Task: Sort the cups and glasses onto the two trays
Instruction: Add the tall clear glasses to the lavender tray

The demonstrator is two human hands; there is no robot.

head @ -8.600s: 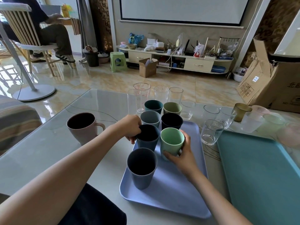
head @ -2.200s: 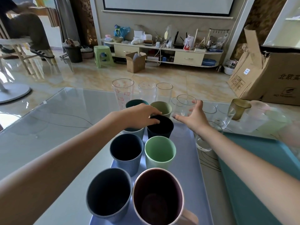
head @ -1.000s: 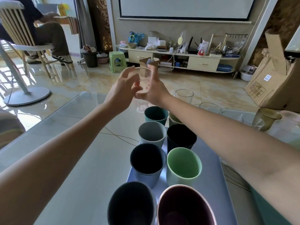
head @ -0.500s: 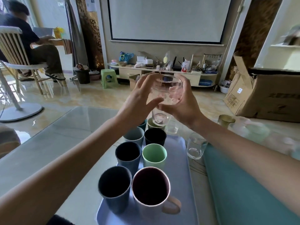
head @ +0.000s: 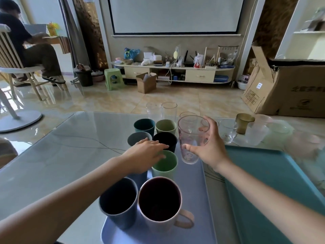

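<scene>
My right hand [head: 209, 148] grips a tall clear glass [head: 191, 138] with a pink print, held upright above the right edge of the lilac tray [head: 195, 191]. My left hand [head: 146, 155] hovers flat, fingers apart, over the cups, hiding one blue cup. On the lilac tray stand several opaque cups, among them a light green cup [head: 165, 166], a black cup [head: 165, 140], a dark blue cup [head: 117, 201] and a pink mug [head: 161, 203]. The teal tray [head: 267, 182] lies to the right. More clear glasses [head: 169, 110] stand behind the cups.
An amber glass [head: 243, 122] and several frosted cups [head: 256, 134] stand at the table's far right. The glass tabletop [head: 61, 152] stretches to the left. A big cardboard box [head: 290, 88] stands right of the table. A person sits on a chair [head: 21, 67] far left.
My right hand has brought the clear glass down from face height to just above the lilac tray's right edge. My left hand let go of it and dropped over the cups.
</scene>
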